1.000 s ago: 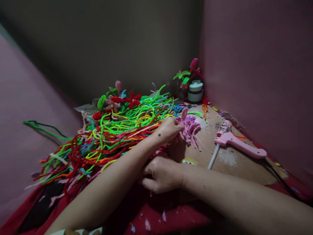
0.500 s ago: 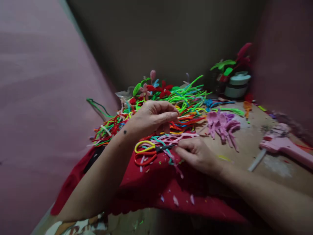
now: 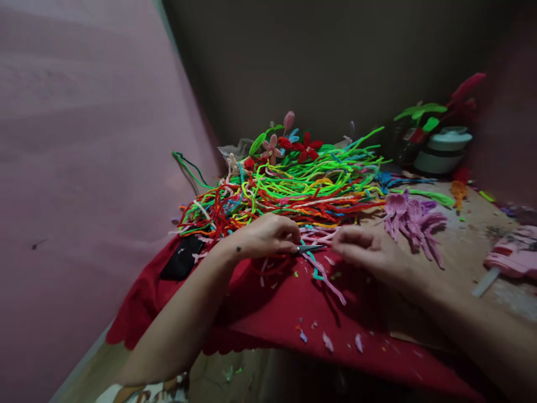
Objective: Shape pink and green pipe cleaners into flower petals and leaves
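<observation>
My left hand [image 3: 272,235] is closed over the scissors [image 3: 310,248] around their pivot and handles, and the dark blades point right. Part of a red handle loop shows blurred below the hand. Just beyond the blade tips, my right hand [image 3: 361,246] has its fingers curled into a pinch. What lies between those fingertips, if anything, is too small to make out. Pink pipe cleaners [image 3: 329,280] and a teal pipe cleaner [image 3: 315,267] lie under and beside the blades on the red cloth [image 3: 268,313].
A large heap of colourful pipe cleaners [image 3: 302,184] lies behind my hands, with a red fuzzy flower [image 3: 308,148] at its back. Pink-purple fuzzy pieces [image 3: 413,224] and a pink glue gun [image 3: 514,254] are at right. A lidded container [image 3: 444,151] stands at the back.
My left hand has come down from above the heap onto the scissors. My right hand now sits just off the blade tips. The view has shifted left.
</observation>
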Tool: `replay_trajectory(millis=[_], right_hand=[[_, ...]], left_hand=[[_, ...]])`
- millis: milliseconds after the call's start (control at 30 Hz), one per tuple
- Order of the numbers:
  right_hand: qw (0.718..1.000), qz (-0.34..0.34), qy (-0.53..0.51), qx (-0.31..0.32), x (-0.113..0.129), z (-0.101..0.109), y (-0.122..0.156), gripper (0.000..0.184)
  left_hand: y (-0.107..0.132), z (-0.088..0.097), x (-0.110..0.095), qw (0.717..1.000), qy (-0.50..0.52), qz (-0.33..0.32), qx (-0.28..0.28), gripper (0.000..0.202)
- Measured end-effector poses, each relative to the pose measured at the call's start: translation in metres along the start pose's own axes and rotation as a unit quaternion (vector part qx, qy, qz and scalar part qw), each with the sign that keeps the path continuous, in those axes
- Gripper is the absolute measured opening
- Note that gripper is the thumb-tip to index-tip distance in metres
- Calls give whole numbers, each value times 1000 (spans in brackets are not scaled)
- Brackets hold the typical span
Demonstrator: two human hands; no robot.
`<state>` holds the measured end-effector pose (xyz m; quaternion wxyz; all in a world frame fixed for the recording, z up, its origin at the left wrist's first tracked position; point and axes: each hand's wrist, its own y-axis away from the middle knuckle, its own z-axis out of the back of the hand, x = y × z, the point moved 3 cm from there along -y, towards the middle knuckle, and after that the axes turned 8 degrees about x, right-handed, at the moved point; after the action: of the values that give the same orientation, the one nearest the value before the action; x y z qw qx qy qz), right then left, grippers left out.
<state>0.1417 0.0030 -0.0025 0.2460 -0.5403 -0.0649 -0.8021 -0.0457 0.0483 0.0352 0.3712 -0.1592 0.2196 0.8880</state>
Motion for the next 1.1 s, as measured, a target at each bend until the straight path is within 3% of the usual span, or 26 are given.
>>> replay_trajectory(millis=[33,100,200,267,367,500,633,800,1000,1100], right_hand=[[997,25,50,61,2,-6,0,12],[971,92,155,156,3,-17,2,33],[947,142,222,182,-3,-24,3,36],[962,136,179,152,-6,-22,2,29],[990,107,80,40,-6,-11,1,22],[990,33,-62,-122,-8,6,0,21],[932,31,-276,-233,-11,24,-3,19],[840,59,-428,-327,-14,40,-9,31],[762,14,-563,-319,-8,54,-11,35],[733,55,-606,-304,-1,71,-9,37]], left_hand=[[0,-4,-1,998,-63,-1,-1,23],[-1,-12,-1,986,-165,5,-11,25],[-3,-23,2,973,-229,6,-21,19],[-4,-27,3,973,-229,6,-24,14],[-4,-26,5,975,-219,31,-28,11],[-2,-18,9,974,-215,59,-40,12],[-4,-10,20,964,-224,111,-95,15],[-13,-14,33,942,-230,224,-97,22],[-19,-16,37,944,-231,211,-107,20],[-18,-16,35,942,-231,211,-120,19]])
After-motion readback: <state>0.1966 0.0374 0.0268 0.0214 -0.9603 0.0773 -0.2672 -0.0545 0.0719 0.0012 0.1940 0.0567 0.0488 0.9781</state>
